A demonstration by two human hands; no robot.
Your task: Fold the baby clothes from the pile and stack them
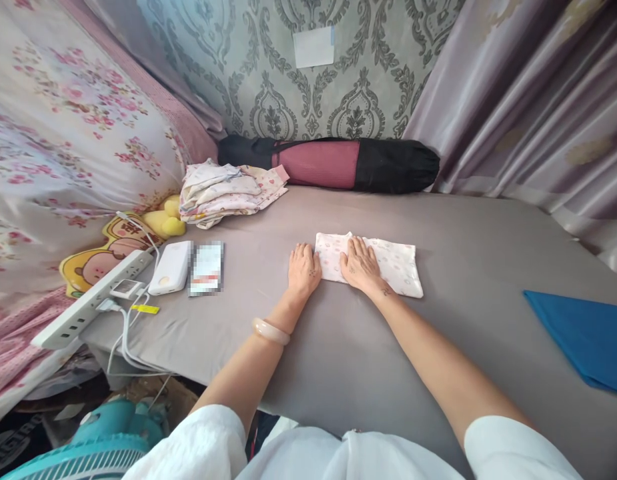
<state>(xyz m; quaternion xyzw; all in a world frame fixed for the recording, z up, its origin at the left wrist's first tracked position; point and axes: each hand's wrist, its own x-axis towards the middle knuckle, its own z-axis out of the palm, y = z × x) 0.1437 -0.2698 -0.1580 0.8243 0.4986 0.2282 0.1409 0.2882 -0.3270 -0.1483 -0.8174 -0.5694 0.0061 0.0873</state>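
A small folded white cloth garment (398,263) with a faint pink print lies flat on the grey-covered surface in front of me. My right hand (361,263) rests palm down on its left-middle part, fingers stretched out. Beside the cloth's left edge, my left hand (304,269) lies flat with its fingers extended, touching or nearly touching that edge. A pale bangle (271,331) circles my left wrist. Neither hand grasps anything.
Folded patterned clothes (223,193) are stacked at the back left, before a long black and maroon bag (333,163). To the left lie a white power bank (171,267), a blurred-out object (206,268) and a power strip (93,300). Blue fabric (583,340) lies right; a teal fan (98,447) stands lower left.
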